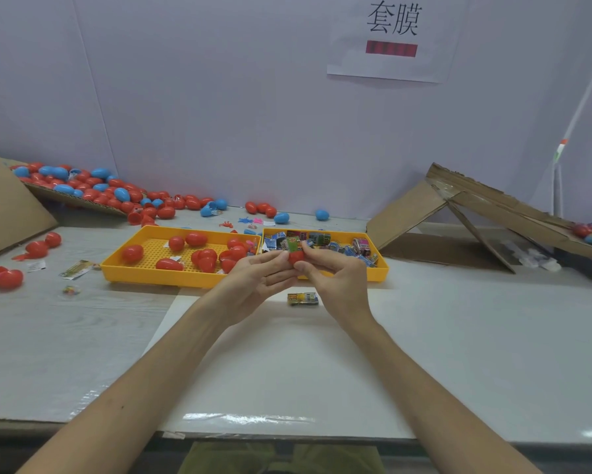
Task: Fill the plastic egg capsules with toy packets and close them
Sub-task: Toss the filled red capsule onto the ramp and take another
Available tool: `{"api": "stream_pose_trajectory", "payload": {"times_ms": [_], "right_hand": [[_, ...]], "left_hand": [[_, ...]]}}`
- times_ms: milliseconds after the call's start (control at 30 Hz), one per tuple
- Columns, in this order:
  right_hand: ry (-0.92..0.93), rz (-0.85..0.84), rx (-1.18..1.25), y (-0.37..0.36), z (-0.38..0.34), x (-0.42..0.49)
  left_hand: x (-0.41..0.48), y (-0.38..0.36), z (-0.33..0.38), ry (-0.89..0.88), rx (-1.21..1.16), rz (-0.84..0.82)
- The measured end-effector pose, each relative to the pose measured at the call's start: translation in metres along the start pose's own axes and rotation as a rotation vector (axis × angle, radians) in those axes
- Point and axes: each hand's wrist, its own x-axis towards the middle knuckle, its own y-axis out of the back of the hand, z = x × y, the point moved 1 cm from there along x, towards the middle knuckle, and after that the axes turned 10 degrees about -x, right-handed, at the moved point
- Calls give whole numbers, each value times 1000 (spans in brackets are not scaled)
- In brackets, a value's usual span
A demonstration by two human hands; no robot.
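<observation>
Spilling off a cardboard sheet at far left lies a heap of red and blue eggs [92, 189]; nearer, a left yellow tray [157, 277] holds loose red capsules; the left hand [253, 278] pinches a red egg capsule [296, 256] between thumb and fingertips, held in front of the trays; the right hand [335, 278] pinches the same capsule from the other side; behind it, a right yellow tray [383, 265] holds toy packets [359, 248]; one loose packet [303, 298] lies on the table beneath the hands; a cardboard ramp [475, 206] stands far right.

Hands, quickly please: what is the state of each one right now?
Left hand: pinches the red egg capsule at its left side.
Right hand: pinches the same capsule at its right side.
</observation>
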Motion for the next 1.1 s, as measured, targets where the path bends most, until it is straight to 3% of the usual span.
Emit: {"api": "stream_pose_trajectory", "payload": {"times_ms": [800,1100], "right_hand": [[54,10,-37,-1,-4,1],[14,8,29,2,1,2]], "left_hand": [[0,2,-1,24,65,-162],[1,3,-5,48,77,-135]]}}
